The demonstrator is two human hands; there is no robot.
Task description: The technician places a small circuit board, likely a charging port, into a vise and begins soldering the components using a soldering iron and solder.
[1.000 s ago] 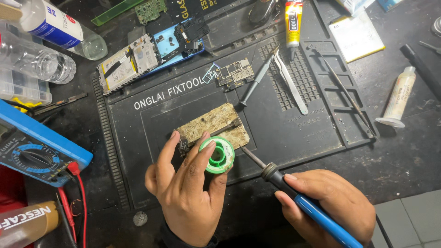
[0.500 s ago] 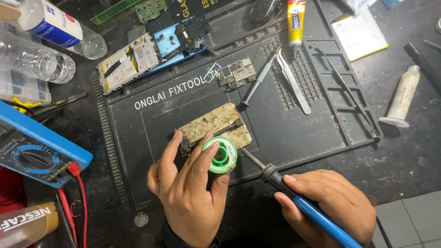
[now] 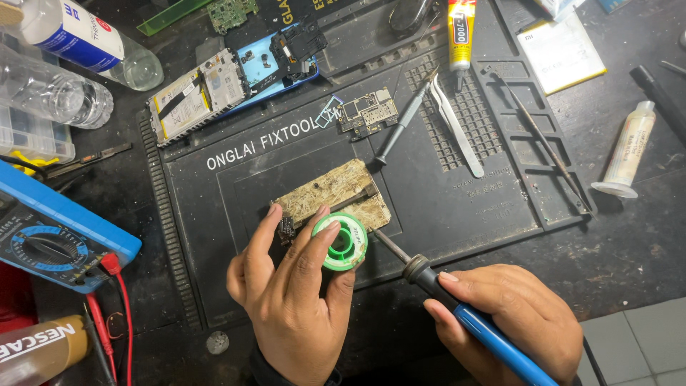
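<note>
1. your left hand (image 3: pixel 296 297) has its fingers clamped on the green solder spool (image 3: pixel 341 241), held at the near edge of the worn wooden block (image 3: pixel 336 200) on the dark mat (image 3: pixel 236 179).
2. your right hand (image 3: pixel 511 322) has its fingers closed round the blue soldering iron (image 3: pixel 457 304); its long axis runs from near right up to far left, tip just right of the spool.
3. against the earlier frame, spool and tip sit slightly further right; little else differs.

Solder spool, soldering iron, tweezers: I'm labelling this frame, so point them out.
solder spool (image 3: pixel 341 241), head view, green rim.
soldering iron (image 3: pixel 493 336), head view, blue handle.
tweezers (image 3: pixel 457 132), head view, middle of the arms.
</note>
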